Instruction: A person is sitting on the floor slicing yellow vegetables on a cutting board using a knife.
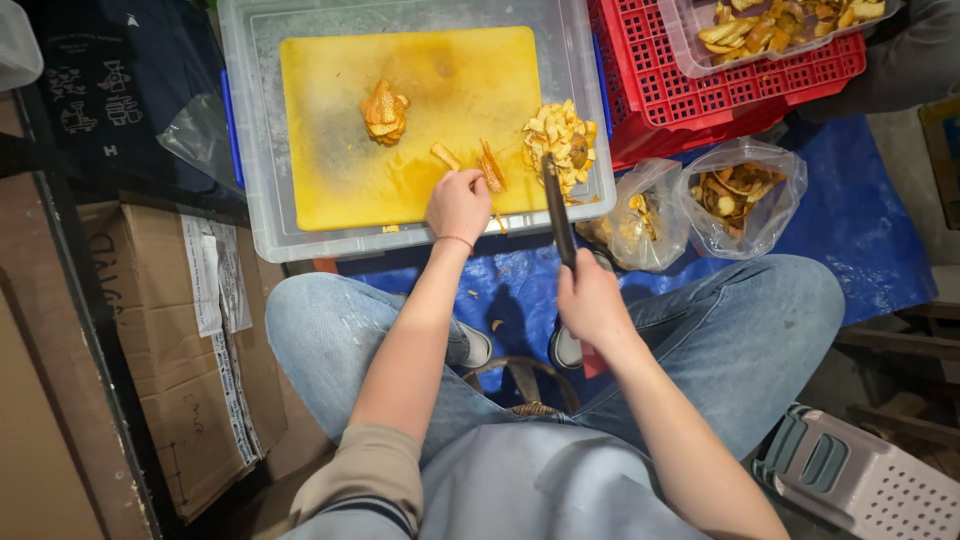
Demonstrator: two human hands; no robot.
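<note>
Head view, looking down over my lap, entries working outward from the hands.

1. My left hand: fingers curled down, tips pressed on a small orange peel strip to pin it flat on the board so it cannot slide under the blade.
2. My right hand: closed in a full fist round the handle of a dark knife, blade pointing away from me, its tip beside the pinned strip and next to the heap of cut pieces.
3. Second peel strip: lying loose just left of my left fingertips, within easy reach.
4. Heap of chopped peel: pushed to the board's right edge, out of the cutting spot.
5. Peeled orange lump: set apart near the board's middle, away from the blade.
6. Yellow cutting board: wet and stained, laid on top of a clear plastic bin, which raises it to a seated working height.
7. Two clear bags of peel: open on the blue tarp to my right.
8. Red crate, carrying a clear tub of peel.
9. Cardboard box: at my left knee.
</note>
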